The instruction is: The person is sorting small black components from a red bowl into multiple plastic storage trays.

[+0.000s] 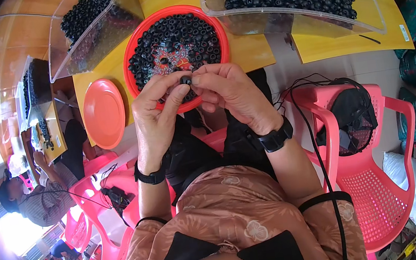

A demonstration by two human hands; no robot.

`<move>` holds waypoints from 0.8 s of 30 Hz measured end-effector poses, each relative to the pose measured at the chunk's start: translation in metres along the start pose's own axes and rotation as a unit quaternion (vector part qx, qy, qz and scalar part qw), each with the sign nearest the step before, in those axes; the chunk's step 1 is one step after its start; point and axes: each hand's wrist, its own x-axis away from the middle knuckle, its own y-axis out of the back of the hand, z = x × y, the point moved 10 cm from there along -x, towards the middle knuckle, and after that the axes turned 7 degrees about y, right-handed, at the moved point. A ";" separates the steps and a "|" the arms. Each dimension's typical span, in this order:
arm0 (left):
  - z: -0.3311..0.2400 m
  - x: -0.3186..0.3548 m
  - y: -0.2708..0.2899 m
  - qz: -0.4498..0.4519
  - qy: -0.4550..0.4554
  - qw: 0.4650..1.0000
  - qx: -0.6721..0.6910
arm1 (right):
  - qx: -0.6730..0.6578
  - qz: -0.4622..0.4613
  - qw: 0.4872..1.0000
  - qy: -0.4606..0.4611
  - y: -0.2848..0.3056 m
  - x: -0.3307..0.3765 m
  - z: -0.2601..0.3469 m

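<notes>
Above red bowl (130, 51), left hand (155, 110) and right hand (229, 93) pinch black ring (186, 81) between fingertips

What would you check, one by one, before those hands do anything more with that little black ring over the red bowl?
1. Small black ring pinched between both hands: ok.
2. Left hand grips it with thumb and fingertips: ok.
3. Right hand meets it from the other side: ok.
4. Red bowl of black rings sits right behind the hands: ok.
5. Ring properly seated or whole: cannot tell, too small.
6. Orange plate lies within reach at the left: ok.
</notes>
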 end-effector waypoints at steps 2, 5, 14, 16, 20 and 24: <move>0.000 0.000 -0.002 0.001 0.002 1.000 -0.001 | 0.004 -0.002 1.000 -0.002 -0.001 0.000 0.000; 0.001 -0.001 -0.005 0.012 0.009 1.000 0.006 | 0.016 -0.006 1.000 -0.002 -0.003 0.000 0.000; 0.005 0.000 -0.001 -0.004 -0.001 1.000 -0.010 | 0.016 -0.030 0.999 0.006 0.000 -0.003 0.001; 0.005 0.000 0.002 -0.028 -0.001 0.999 -0.022 | -0.011 -0.036 0.999 0.005 0.003 -0.003 0.002; -0.003 0.002 0.003 -0.048 -0.021 0.996 -0.066 | 0.014 -0.020 1.000 -0.019 0.001 -0.002 -0.002; -0.012 0.004 0.004 -0.071 -0.049 0.992 -0.093 | 0.053 0.002 0.999 -0.009 0.000 -0.001 -0.002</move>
